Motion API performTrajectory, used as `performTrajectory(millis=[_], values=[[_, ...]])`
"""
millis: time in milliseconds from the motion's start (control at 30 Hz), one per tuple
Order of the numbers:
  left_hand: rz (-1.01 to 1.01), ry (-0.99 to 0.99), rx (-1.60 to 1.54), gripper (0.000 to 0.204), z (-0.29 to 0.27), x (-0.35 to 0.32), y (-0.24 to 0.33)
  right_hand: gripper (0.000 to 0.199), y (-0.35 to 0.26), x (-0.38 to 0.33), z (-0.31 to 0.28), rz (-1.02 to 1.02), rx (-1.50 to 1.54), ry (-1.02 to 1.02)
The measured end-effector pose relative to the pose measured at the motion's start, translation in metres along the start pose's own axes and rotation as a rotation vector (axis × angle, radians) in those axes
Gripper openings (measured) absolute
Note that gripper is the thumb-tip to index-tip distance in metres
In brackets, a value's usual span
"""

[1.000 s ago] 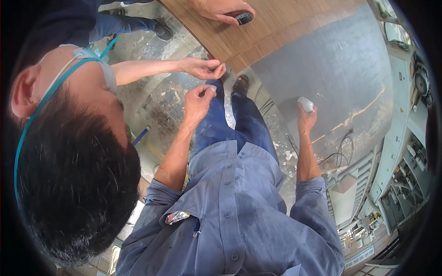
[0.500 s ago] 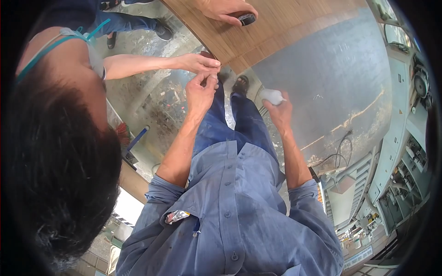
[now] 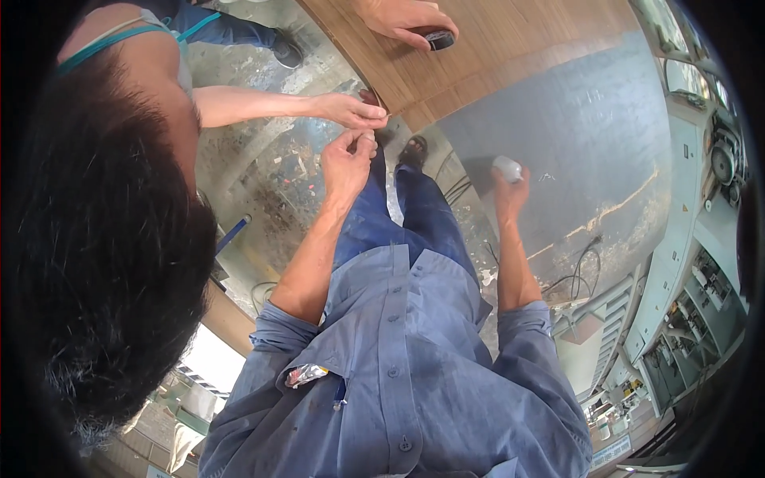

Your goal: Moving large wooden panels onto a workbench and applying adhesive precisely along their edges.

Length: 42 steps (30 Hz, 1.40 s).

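A worker in a blue-grey shirt holds a small white bottle (image 3: 508, 169) in the right hand (image 3: 511, 193), fingers wrapped around it, above the grey table (image 3: 590, 135) and close to the edge nearest the body. The left hand (image 3: 348, 163) hovers off that table, near the closest corner of a wooden panel (image 3: 510, 40) lying across the grey top; its fingers are curled and its thumb is pressed toward the forefinger, and whether anything is pinched between them cannot be told.

Just beyond it, a co-worker's outstretched hand (image 3: 351, 110) reaches in from the left, fingertips just beside the panel's left edge near the same corner; its grip is unclear. At the top of the scene, a further hand (image 3: 402, 17), its arm out of frame, grasps a dark rounded object (image 3: 440, 39) on the wood. The co-worker's dark-haired head (image 3: 111, 247), with a teal strap (image 3: 111, 36), fills the left side. A crumpled silvery wrapper (image 3: 306, 374) pokes from the worker's shirt pocket, beside a blue pen (image 3: 340, 392).
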State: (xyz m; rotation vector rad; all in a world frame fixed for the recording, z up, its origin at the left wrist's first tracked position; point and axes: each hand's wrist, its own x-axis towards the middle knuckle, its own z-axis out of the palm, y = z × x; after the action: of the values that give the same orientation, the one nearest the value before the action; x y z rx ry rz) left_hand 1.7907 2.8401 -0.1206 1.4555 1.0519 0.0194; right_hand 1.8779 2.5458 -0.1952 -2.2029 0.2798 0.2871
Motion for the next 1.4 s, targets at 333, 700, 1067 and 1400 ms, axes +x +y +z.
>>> performTrajectory(millis=[333,700,1067,1400], values=[[0.002,0.04,-0.012,0.023,-0.012,-0.015,-0.006,0.063,0.029,0.017,-0.011,0.014,-0.158,0.104],[0.23,-0.156,0.169,0.035,0.011,-0.001,0.0,0.06,0.038,0.014,-0.004,-0.063,-0.084,0.225],[0.089,-0.134,0.13,0.023,0.012,0.025,0.002,0.075,0.04,0.014,-0.007,0.022,0.034,0.132],[0.023,-0.13,0.134,0.026,0.018,0.024,0.0,0.041,0.038,0.012,-0.008,-0.077,-0.059,0.224]])
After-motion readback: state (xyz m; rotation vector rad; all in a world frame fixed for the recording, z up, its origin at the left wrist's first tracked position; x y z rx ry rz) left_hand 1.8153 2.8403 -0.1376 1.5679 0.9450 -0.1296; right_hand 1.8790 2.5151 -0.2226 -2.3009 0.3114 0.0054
